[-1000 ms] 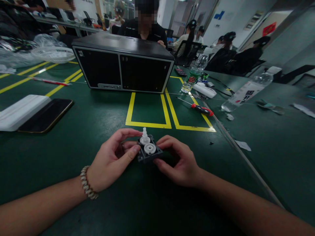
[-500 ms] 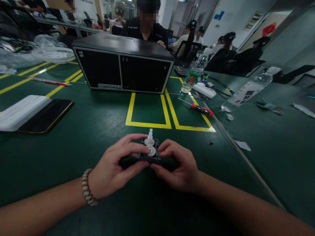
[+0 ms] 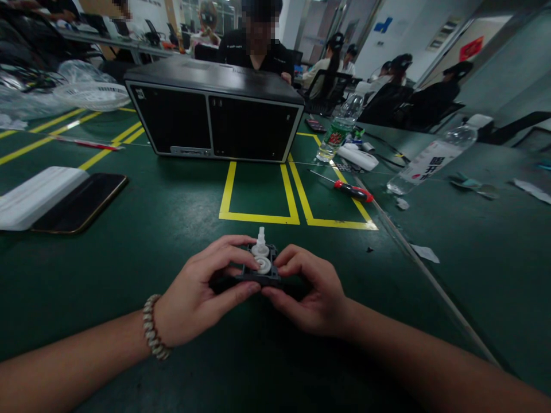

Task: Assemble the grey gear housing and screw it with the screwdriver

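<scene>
Between both hands is a small dark grey gearbox housing (image 3: 269, 280), held just above or on the green table; which of the two I cannot tell. Two white plastic gears sit in it: a flat round gear (image 3: 263, 265) nearer me, and behind it a gear with a stepped shaft (image 3: 260, 244) pointing up. My left hand (image 3: 215, 281) grips the housing's left side, thumb along the front edge and a fingertip at the flat gear. My right hand (image 3: 312, 287) pinches the right side between thumb and curled fingers. A beaded bracelet (image 3: 154, 327) circles my left wrist.
A large black box (image 3: 215, 123) stands ahead, with a person (image 3: 256, 51) behind it. A red-and-black screwdriver (image 3: 353, 191) and two plastic bottles (image 3: 340, 129) (image 3: 434, 158) are to the right. A phone (image 3: 81, 203) lies left, beside a white box (image 3: 43, 195).
The housing and its gears have shifted very slightly left between my hands. Both hands keep their grip, almost unmoved.
</scene>
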### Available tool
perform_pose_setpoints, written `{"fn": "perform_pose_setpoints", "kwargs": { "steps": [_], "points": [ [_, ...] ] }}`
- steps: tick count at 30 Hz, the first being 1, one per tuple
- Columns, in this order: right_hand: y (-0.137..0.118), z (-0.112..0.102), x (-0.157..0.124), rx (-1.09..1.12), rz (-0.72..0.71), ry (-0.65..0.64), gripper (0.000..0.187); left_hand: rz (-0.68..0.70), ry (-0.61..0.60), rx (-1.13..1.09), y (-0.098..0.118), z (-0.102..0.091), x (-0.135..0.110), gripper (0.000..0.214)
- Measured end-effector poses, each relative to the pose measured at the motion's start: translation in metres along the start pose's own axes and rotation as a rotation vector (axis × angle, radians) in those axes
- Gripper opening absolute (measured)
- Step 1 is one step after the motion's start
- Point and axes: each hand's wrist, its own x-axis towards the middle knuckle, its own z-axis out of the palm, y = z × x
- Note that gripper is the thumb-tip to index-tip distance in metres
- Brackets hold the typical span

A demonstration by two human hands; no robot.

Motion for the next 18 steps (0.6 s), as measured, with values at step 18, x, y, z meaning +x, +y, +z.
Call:
{"fn": "perform_pose_setpoints", "kwargs": {
  "steps": [18],
  "points": [
    [0.0002,-0.0017,0.0015,0.024,-0.038,-0.003,0.023,-0.143,-0.018,-0.167,-0.0013,0.001,-0.0003,0.015]
  ]
}}
